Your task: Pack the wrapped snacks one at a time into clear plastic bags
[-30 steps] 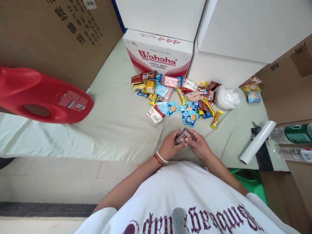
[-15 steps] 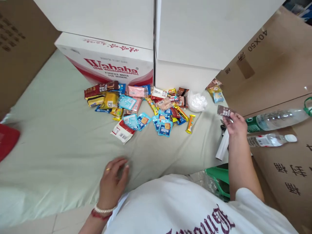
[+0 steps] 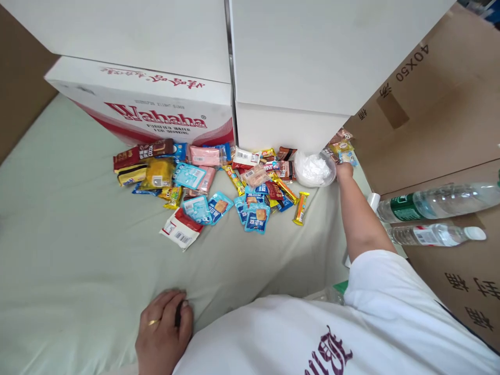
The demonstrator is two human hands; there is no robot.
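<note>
My right hand (image 3: 345, 170) reaches forward to the far right corner of the cloth, with its fingertips at a small brown snack packet (image 3: 332, 155). Its fingers are partly hidden, but they appear closed on the packet's edge. Close to its left sits a crumpled white plastic bag (image 3: 312, 169) by a clear round rim. A few packets, one light blue (image 3: 347, 157), lie just beyond the fingers. My left hand (image 3: 164, 328), wearing a ring, rests palm down on the cloth, fingers loosely bent and holding nothing I can see.
Colourful snack packets (image 3: 255, 217) spread across the pale green cloth (image 3: 97, 250), before a white Wahaba-type water carton (image 3: 156, 117) and a tall white box (image 3: 289, 127). Two clear bottles, a large one (image 3: 449, 203) and a small one (image 3: 437, 235), lie at right against brown cardboard (image 3: 422, 114).
My right hand has moved forward from beside the bottles to the far corner, taking the brown packet along. My left hand has settled lower on the cloth. The view has shifted slightly.
</note>
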